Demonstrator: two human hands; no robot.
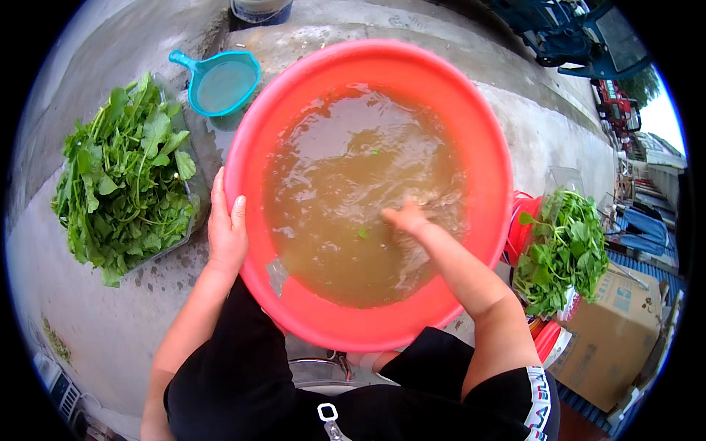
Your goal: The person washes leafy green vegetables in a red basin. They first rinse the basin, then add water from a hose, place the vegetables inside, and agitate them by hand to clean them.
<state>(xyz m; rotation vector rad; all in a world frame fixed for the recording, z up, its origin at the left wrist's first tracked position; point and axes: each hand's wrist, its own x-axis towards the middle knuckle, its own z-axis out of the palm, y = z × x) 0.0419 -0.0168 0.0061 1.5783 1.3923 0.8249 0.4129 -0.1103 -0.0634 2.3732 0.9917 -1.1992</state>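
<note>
A large red plastic basin (382,50) of murky brown water (346,191) stands in front of me. My left hand (228,228) holds the basin's left side, thumb on the rim and fingers along the outside. My right hand (409,217) is partly under the water, right of the middle. One fingertip or thumb shows; its other fingers are hidden in the stirred, rippling water. Small green leaf bits (362,233) float there. To the left, a heap of leafy greens (125,176) fills a clear container (197,192).
A blue dipper (224,82) lies at the back left, near a bucket (262,10). On the right, more leafy greens (565,253) sit by red containers (523,220) and a cardboard box (614,331). A dark blue vehicle-like machine (566,37) is at the far right.
</note>
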